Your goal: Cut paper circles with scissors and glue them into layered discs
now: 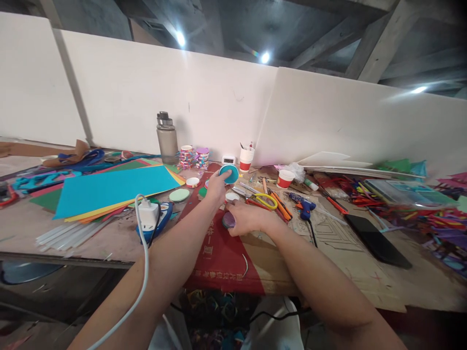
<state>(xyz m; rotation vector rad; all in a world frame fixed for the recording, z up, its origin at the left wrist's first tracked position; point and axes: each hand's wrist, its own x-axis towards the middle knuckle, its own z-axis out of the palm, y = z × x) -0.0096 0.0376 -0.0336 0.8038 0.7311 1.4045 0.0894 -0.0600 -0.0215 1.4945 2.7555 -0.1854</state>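
Left hand reaches forward over the counter and pinches a flat teal disc by its lower edge, fingers closed on it, the disc tilted up so its round face shows. Its thickness is hard to judge from here, and whether it is foam or card cannot be told. Right hand lies palm down just behind, fingers curled over a small purple round piece pressed to the red printed sheet; most of that piece is hidden under the fingers, so only a dull violet rim shows.

Between the two hands stands a small white tape roll, partly covered by the left wrist. To the right lie yellow-handled scissors and a blue glue gun, its black cord trailing over cardboard. A pale green disc sits to the left, near a stack of smooth coloured paper sheets with a turquoise one on top. A white charger block rests on something blue that it mostly hides; its cable runs off the lower edge of the view. A grey translucent water bottle stands upright against the white wall panel. The heap of bright strips at far right is too blurred to sort.
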